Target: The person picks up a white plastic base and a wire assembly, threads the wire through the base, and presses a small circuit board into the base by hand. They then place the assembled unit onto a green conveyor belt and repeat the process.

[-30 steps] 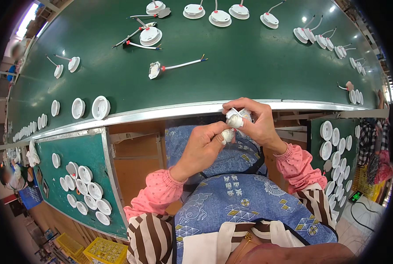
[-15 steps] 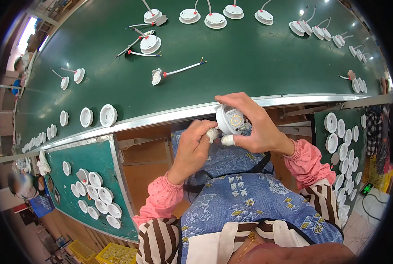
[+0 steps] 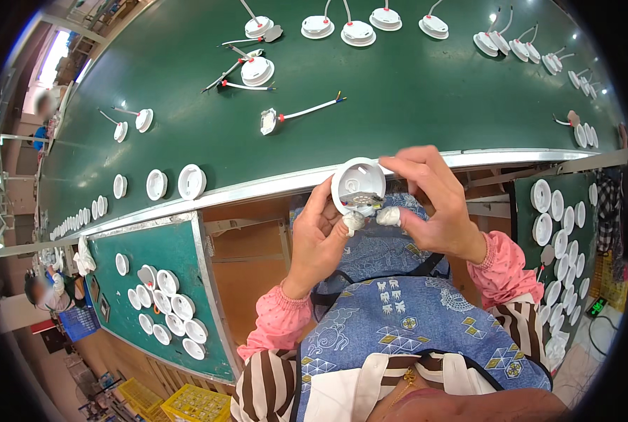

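Observation:
My left hand (image 3: 315,243) grips a white round lamp housing (image 3: 358,169) by its lower left side, its open face toward me, above the table's front edge. A small circuit board (image 3: 364,200) sits tilted in the lower part of the housing, seen nearly edge-on. My right hand (image 3: 437,200) is just right of the housing, index finger and thumb spread apart. Its index fingertip is close to the rim; contact cannot be made out. White wrapping covers both thumb tips. Beyond, a loose circuit board with a white cable (image 3: 269,121) lies on the green table (image 3: 398,105).
Lamps with cables (image 3: 358,33) stand along the far side of the table. Empty white housings (image 3: 192,182) line its left front edge. Lower green side surfaces hold more housings (image 3: 183,307), left and right. Yellow crates (image 3: 198,406) stand at lower left. A metal strip (image 3: 278,184) edges the table.
The housing has turned, so its hollow inside shows and the board now appears tilted in it. My left hand has taken hold of it; my right fingers have come off its side.

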### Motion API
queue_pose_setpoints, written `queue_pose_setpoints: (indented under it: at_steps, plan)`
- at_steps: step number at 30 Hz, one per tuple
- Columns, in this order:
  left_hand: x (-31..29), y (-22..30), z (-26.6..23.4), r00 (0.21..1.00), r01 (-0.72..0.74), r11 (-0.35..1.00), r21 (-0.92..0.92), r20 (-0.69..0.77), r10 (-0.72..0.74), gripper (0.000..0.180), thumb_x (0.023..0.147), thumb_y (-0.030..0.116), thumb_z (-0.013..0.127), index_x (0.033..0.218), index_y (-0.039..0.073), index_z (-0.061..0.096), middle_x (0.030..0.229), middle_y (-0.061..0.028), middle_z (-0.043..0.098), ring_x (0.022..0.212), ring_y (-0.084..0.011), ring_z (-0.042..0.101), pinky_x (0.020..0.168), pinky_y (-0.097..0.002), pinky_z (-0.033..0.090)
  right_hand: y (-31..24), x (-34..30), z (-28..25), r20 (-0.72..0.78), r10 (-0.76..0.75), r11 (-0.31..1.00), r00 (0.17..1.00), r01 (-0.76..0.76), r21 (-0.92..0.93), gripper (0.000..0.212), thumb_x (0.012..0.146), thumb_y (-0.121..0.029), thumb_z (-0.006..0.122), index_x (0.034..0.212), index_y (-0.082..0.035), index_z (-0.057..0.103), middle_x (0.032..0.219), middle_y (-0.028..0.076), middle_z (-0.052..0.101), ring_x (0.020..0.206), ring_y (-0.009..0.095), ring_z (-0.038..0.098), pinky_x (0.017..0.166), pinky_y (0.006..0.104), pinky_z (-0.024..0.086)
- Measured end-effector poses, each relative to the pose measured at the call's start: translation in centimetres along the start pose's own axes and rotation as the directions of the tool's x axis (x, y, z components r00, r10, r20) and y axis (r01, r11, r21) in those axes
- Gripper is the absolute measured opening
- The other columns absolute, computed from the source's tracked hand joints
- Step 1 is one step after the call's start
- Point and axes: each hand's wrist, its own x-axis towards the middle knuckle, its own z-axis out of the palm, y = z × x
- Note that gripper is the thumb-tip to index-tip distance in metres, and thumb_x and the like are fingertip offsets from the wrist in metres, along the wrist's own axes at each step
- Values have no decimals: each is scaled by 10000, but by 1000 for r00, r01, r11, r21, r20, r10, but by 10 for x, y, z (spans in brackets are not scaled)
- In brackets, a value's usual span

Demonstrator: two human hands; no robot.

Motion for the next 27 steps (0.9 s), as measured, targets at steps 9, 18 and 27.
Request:
queue_pose_setpoints:
  at_steps: [9, 18, 27]
  plan:
    - [3, -17, 14, 971, -184, 904, 386, -71, 228, 515, 966, 27, 592, 1434, -70, 402, 1281, -142, 562, 1141, -200, 595, 945, -319, 502, 0, 3, 23, -97, -47, 993, 994, 37, -111, 221, 725, 129, 610, 907, 2, 603, 803, 127, 541, 646, 319, 593, 549, 399, 466]
    - [5, -18, 24, 948, -45, 983, 177, -301, 97, 368, 964, 15, 568, 1318, -63, 509, 1150, -103, 623, 1039, -146, 609, 879, -286, 509, 6, 6, 36, -113, 53, 988, 992, -69, -139, 167, 749, 77, 633, 859, -13, 546, 797, 121, 522, 639, 341, 581, 546, 428, 460]
    - [10, -22, 20, 951, -109, 989, 104, -277, 134, 302, 983, 43, 587, 1266, -56, 556, 1111, -58, 648, 954, -98, 618, 814, -238, 519, 1, 10, 36, -138, 154, 988, 978, -157, -13, 311, 744, 82, 634, 1043, 7, 598, 923, 154, 555, 760, 337, 631, 629, 406, 510]
